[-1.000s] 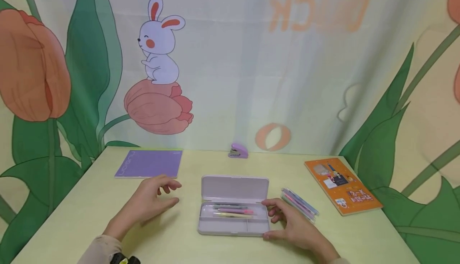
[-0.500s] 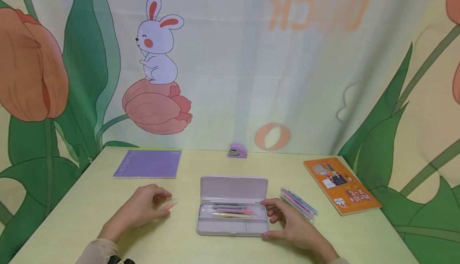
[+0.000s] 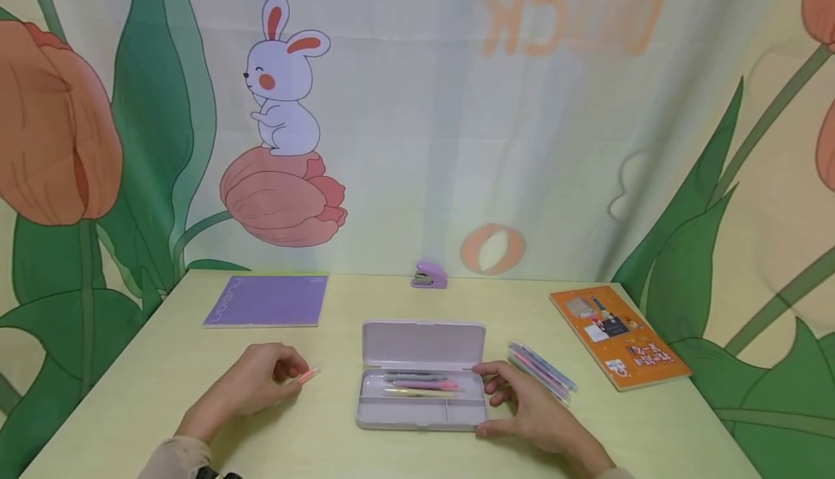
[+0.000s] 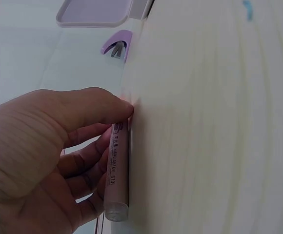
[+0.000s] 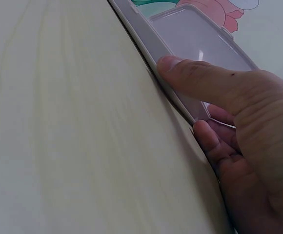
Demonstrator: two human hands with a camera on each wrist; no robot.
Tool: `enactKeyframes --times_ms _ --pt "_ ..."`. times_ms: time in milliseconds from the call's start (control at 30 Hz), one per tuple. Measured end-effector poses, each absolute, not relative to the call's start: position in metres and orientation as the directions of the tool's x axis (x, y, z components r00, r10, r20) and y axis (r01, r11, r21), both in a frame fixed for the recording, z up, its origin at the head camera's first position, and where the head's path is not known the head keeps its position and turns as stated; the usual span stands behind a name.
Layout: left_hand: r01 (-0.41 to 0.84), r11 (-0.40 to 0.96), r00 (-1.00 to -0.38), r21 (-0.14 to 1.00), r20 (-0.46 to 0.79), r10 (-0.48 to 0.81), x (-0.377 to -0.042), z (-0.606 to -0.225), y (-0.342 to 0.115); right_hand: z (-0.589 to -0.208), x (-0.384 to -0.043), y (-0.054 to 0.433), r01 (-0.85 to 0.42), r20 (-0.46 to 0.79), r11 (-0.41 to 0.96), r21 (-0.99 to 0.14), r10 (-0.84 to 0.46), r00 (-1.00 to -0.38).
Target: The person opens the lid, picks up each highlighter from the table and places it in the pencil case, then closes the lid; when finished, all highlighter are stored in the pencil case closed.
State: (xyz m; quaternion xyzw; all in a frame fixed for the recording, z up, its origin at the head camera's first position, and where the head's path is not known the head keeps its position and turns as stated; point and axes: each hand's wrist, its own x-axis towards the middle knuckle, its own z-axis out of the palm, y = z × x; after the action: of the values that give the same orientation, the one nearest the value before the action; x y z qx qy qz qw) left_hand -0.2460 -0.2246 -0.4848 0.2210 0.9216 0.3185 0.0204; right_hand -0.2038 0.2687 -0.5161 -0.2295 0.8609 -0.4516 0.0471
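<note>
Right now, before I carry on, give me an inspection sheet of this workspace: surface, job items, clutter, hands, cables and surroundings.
Surface: pale yellow table, faintly streaked in the wrist views.
Job items: pencil case lying with its lid raised, a few pens in its back compartment; one highlighter outside it.
Clutter: more pens to the case's right; purple notebook back left, small stapler at the back, orange book at the right.
Hands: left hand pinches the highlighter; right hand holds the case's right end.
Cables: nothing seen.
Surroundings: curtain behind the table, printed with tulips and a rabbit.
</note>
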Motion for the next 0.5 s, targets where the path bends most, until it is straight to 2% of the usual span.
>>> enactKeyframes --times_ms 233,500 --pt "0.376 0.683 -0.904 0.626 0.087 0.418 -0.2442 -0.4853 -0.2249 -0.5162 -0.2041 0.2685 -0.353 0.126 0.482 -0.802 -0.441 -0.889" --pt "0.452 0.654 -0.869 0.606 0.133 0.477 -0.2452 -0.4858 -0.2275 -0.5177 -0.2043 0.2686 -0.359 0.137 0.476 -0.803 -0.439 -0.888"
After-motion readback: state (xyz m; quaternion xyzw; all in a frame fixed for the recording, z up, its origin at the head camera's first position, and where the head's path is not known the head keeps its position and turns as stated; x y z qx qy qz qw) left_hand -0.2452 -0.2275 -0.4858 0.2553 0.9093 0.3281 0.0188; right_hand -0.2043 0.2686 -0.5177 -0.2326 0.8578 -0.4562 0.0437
